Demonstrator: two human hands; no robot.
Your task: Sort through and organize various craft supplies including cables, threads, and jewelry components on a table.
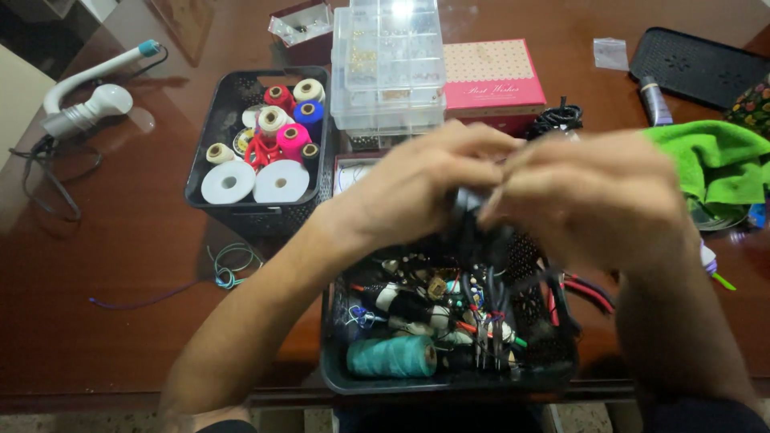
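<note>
My left hand (425, 188) and my right hand (589, 196) meet above a dark plastic basket (341, 377) at the table's near edge. Both hands are closed around a small dark object (468, 202) with black cords (489, 273) hanging from it into the basket; motion blur hides what it is. The basket holds a teal spool of twine (393, 357), pliers with red handles (585, 293) and tangled cords and small tools.
A second dark basket (204, 196) with thread spools and white tape rolls sits at the left. Behind it are clear bead organizer boxes (389, 64), a pink box (493, 76), a green cloth (714, 160), a black tray (698, 64), a white handheld tool (84, 100) and loose threads (228, 265).
</note>
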